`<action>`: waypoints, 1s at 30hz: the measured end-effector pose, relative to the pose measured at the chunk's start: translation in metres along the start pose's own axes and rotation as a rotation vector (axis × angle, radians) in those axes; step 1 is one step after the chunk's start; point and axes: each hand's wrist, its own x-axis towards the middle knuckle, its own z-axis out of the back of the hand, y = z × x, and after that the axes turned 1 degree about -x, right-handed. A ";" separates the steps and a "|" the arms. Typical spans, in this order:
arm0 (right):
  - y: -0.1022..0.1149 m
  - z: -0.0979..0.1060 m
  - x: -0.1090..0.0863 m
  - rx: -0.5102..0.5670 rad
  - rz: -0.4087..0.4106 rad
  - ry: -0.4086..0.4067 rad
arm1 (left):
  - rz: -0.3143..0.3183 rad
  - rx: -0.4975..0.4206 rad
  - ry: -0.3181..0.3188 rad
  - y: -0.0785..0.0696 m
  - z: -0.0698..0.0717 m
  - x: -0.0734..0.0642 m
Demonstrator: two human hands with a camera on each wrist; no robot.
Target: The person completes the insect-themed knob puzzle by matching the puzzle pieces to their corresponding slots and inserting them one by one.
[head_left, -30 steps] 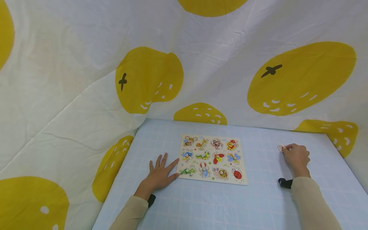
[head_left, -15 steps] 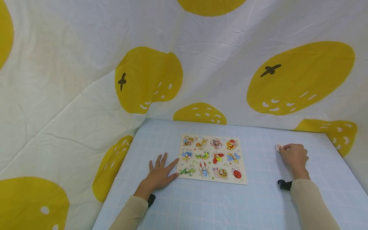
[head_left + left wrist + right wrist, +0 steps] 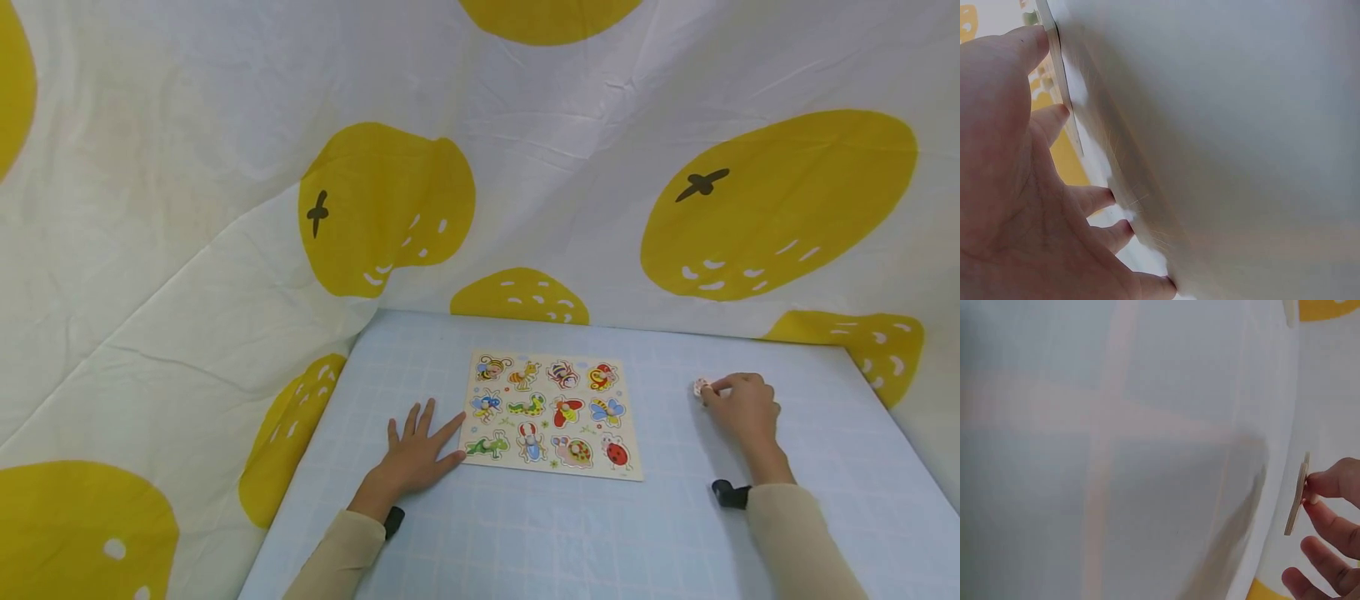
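Note:
A wooden peg puzzle board with colourful insect pictures lies flat on the table. Beside its left edge my left hand rests with fingers spread, thumb and index fingertips at the board's side; the left wrist view shows those two tips against the board's edge. Off to the right, my right hand pinches a small whitish puzzle piece with red marks. In the right wrist view this thin wooden piece stands edge-on above the cloth, its knob between thumb and index finger, the other fingers loosely bent.
A pale blue checked cloth covers the table. White fabric with big yellow fruit prints hangs behind and along the left side. On the board, pieces such as the green caterpillar bear small knobs.
My right hand has moved left with the puzzle piece, nearer the board. The left hand and the board stay where they were.

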 end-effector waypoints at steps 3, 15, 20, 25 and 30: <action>0.006 -0.003 -0.004 0.000 0.030 -0.010 | -0.001 -0.002 -0.001 0.000 0.000 0.000; 0.038 -0.010 -0.027 0.013 0.091 -0.051 | 0.001 -0.005 -0.001 0.000 0.001 0.000; 0.044 -0.017 -0.035 0.017 0.121 -0.056 | 0.003 -0.002 0.001 0.000 0.000 0.001; 0.049 -0.022 -0.045 0.043 0.174 -0.069 | 0.009 0.009 -0.002 -0.001 -0.001 0.001; 0.057 -0.027 -0.056 0.062 0.204 -0.052 | 0.004 -0.001 -0.007 0.000 -0.001 0.001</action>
